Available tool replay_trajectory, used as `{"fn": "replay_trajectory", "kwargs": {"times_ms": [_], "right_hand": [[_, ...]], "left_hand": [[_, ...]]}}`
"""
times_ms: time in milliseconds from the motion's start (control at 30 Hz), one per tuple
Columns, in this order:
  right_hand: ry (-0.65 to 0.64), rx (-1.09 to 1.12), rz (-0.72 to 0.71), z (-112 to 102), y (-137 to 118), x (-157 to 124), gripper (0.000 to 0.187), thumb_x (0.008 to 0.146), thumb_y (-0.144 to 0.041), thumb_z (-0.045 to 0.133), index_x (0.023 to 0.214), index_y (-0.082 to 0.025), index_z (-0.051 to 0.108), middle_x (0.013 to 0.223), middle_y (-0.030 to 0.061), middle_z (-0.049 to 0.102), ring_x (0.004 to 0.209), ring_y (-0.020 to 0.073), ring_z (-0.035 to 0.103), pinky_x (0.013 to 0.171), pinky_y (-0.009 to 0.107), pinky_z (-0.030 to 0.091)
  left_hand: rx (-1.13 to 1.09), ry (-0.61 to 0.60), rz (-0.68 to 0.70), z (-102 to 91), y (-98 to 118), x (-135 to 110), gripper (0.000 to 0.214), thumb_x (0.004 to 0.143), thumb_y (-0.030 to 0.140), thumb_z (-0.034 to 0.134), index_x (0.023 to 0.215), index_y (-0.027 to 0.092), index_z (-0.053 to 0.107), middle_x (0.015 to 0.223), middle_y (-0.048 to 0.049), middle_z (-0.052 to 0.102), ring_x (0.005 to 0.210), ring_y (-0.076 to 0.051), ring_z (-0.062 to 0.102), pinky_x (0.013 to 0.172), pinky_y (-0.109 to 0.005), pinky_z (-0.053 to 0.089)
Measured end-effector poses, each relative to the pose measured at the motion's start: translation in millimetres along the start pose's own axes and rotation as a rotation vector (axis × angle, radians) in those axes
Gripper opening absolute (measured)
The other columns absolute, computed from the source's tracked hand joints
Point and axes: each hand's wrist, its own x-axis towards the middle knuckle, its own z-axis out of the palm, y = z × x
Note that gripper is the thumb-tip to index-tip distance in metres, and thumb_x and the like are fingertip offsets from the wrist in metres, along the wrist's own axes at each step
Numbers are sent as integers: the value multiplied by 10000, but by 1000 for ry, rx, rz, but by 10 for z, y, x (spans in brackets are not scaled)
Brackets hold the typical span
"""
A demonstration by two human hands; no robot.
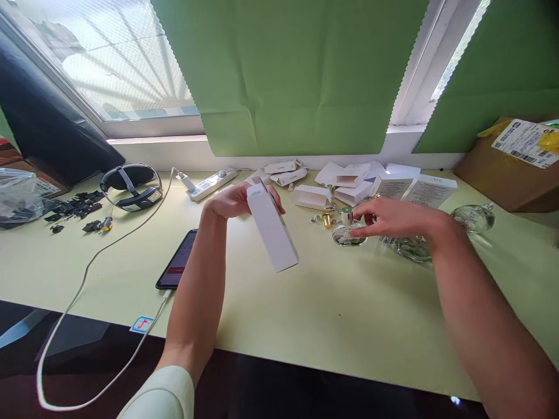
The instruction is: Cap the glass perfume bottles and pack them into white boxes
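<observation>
Closest to the lens is a pale sleeve cuff (pixel 163 393) on the left forearm, which reaches up over the edge of a light yellow-green desk (pixel 305 326). Left hand (pixel 233 201) is closed around the top end of a tall white box (pixel 273 227), holding it tilted above the desk, bottom end pointing down and right. Right hand (pixel 388 218) comes in from the right, fingers curled loosely over a small clear glass bottle (pixel 347 233) with a silver cap, fingertips touching it where it lies on the desk. More glass bottles sit under and past that wrist. Behind them, a pile of small white cartons (pixel 349 180). Off to the left: a phone (pixel 178 266) on a white cable, a power strip (pixel 212 183), a headband (pixel 131 186). Green cloth (pixel 297 75) covers the window, and a cardboard parcel (pixel 510 169) sits far right.
</observation>
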Motion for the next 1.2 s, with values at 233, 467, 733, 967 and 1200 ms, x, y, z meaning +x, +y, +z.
{"fn": "replay_trajectory", "kwargs": {"times_ms": [233,467,733,967,1200], "right_hand": [[-3,-2,2,-21,6,-31,689,775,-738,553,1195,-207,676,1099,105,690,886,265,626,700,338,414],[-92,82,-12,-56,-12,-53,470,812,-663,575,922,-219,679,746,25,662,686,180,560,603,291,362],[-180,221,-24,-52,46,-41,340,832,-559,621,906,-230,663,737,21,700,708,179,610,611,278,368],[-127,183,68,36,152,91,490,781,-631,635,1052,-223,650,812,54,739,793,225,669,662,302,420],[-139,108,35,254,146,318,417,771,-585,636,1026,-256,648,776,21,749,888,254,687,744,324,440]], "left_hand": [[345,61,-141,-6,0,126,254,858,422,613,1020,244,693,1144,-24,650,1013,-153,613,859,-273,504],[612,66,-209,48,96,165,259,860,414,609,1035,260,722,1110,-25,654,937,-149,600,777,-259,467],[663,50,-304,-12,-9,120,258,841,464,608,998,306,737,1086,-1,669,944,-165,592,719,-260,444],[671,177,-375,28,101,163,359,831,499,596,1093,271,686,1050,-31,671,928,-179,615,740,-283,464],[537,126,-619,-115,-96,67,481,842,572,522,1261,342,576,1163,-16,679,959,-185,662,766,-269,507]]}}
